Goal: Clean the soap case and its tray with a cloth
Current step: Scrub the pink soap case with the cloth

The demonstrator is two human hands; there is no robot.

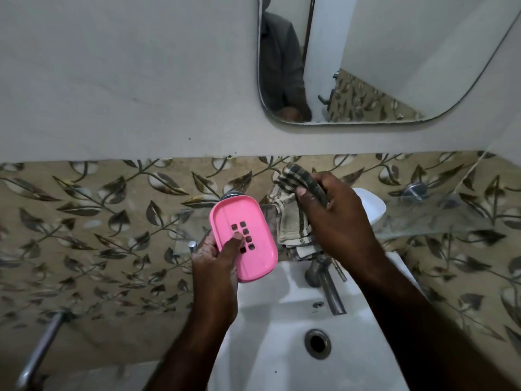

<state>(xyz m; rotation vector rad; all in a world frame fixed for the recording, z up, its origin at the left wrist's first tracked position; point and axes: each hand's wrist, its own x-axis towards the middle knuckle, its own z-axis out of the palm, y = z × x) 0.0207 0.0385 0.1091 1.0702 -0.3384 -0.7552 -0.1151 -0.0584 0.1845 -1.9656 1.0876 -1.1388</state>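
Note:
My left hand holds a pink soap case tray with several square drain holes, tilted above the left edge of the basin; my thumb rests on its holes. To its right, my right hand grips a striped beige and dark cloth, bunched and hanging down over the tap. The cloth and the pink tray are close but apart. No second pink part of the case is in sight.
A white wash basin with a drain hole lies below, a steel tap at its back. A glass shelf runs along the leaf-patterned tiles, with a white object on it. A mirror hangs above; a steel pipe at lower left.

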